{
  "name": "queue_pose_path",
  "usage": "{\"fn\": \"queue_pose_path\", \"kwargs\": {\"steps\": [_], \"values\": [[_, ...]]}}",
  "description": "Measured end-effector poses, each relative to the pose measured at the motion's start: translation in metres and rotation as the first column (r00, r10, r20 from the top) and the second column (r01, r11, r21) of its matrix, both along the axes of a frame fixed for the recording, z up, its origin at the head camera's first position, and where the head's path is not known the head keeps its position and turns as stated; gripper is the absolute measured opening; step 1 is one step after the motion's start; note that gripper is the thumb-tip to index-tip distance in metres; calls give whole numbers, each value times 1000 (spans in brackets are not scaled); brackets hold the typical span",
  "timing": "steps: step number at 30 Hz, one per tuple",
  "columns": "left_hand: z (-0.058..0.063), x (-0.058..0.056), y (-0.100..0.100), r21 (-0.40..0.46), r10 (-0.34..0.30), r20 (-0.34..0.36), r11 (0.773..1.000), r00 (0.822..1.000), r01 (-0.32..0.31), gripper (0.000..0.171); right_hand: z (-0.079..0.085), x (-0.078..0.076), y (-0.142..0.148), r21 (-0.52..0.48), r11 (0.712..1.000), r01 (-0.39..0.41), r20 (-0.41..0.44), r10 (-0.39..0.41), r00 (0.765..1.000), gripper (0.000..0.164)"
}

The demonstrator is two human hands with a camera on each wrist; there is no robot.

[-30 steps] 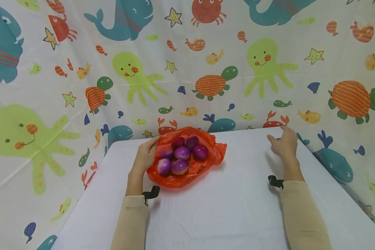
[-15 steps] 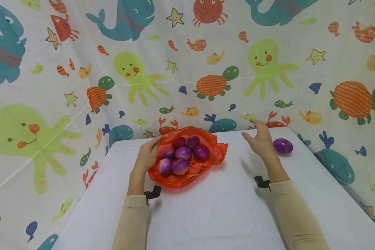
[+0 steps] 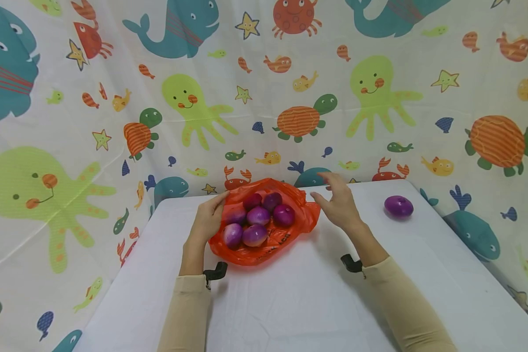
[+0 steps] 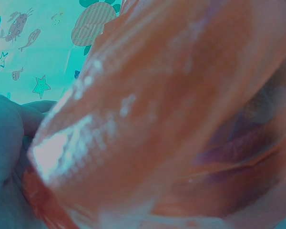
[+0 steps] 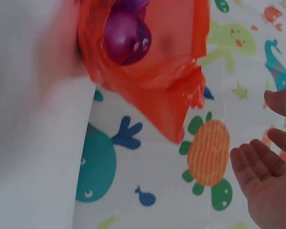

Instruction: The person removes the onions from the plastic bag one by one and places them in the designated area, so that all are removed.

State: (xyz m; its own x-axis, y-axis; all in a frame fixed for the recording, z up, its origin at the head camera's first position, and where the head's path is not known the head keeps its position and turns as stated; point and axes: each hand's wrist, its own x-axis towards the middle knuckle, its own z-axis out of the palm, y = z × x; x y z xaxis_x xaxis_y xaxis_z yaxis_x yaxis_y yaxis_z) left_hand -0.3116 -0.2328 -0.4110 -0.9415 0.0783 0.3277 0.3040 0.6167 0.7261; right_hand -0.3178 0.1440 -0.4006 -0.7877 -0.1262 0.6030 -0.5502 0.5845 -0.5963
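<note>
A red plastic bag (image 3: 308, 215) lies open on the table, with several purple onions (image 3: 257, 216) bunched inside it. At the bag's left rim, my left hand (image 3: 206, 221) grips the plastic; the left wrist view shows the stretched bag (image 4: 133, 143) right against the thumb and fingers. My right hand (image 3: 341, 204) is just off the bag's right end, fingers spread and holding nothing. From the right wrist, that hand (image 5: 271, 181) appears palm up-facing and apart from the bag (image 5: 157, 95). A single purple onion (image 3: 398, 207) sits alone on the table farther right.
The table (image 3: 290, 313) is covered in a white cloth. Behind it and along both sides hangs a curtain (image 3: 264, 78) printed with sea animals, close to the table's back edge.
My right hand has moved left from the far right of the table to beside the bag, leaving the lone onion behind it uncovered. The left hand has kept its hold on the bag.
</note>
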Motion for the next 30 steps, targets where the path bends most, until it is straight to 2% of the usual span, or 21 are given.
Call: {"fn": "queue_pose_path", "kwargs": {"steps": [6,14,21,24,30], "values": [[-1,0,0,-1,1,10,1000,1000,-1,42,2,6,-21,-4,994,-106,-10,106,994,58],[0,0,-1,4,0,22,1000,1000,0,43,-1,7,-40,13,985,-172,6,172,985,58],[-1,1,-1,5,-6,25,1000,1000,6,43,-8,9,-66,58,943,-327,23,326,945,54],[-1,1,-1,3,-3,17,1000,1000,3,43,-12,7,-76,97,932,-349,58,345,937,53],[0,0,-1,-5,-2,12,1000,1000,2,43,-19,3,-85,137,932,-335,104,323,941,56]]}}
